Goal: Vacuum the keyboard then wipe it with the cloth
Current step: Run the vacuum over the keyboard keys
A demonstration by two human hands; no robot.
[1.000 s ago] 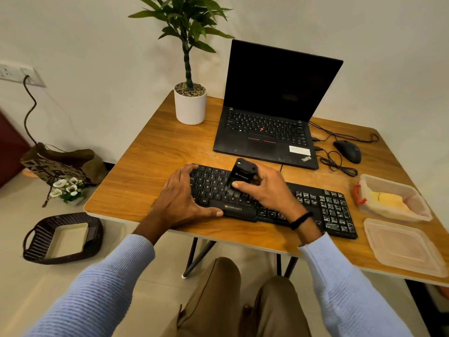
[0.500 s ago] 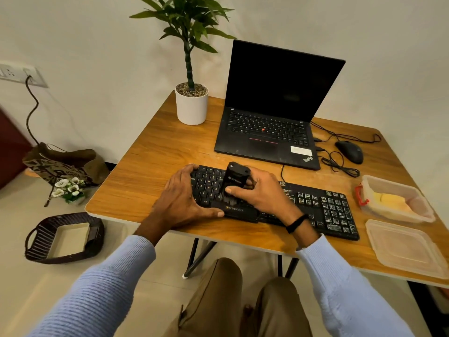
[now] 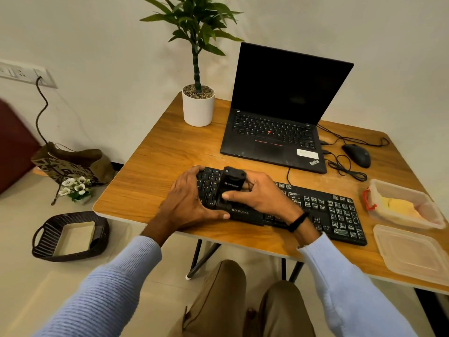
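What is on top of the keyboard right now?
A small black vacuum stands on the left part of the keyboard, gripped by the right hand. The left hand grips that end. The keys beneath them and the vacuum's nozzle are covered.

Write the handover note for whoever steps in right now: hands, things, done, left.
Left hand grips the left end of the keyboard, steadying it.
Right hand holds the mini vacuum on the left keys.
Yellow cloth lies untouched in the open container, right of the keyboard.
Done: vacuuming is under way; how far, cannot tell.
Left: finish vacuuming, then wipe with the cloth.
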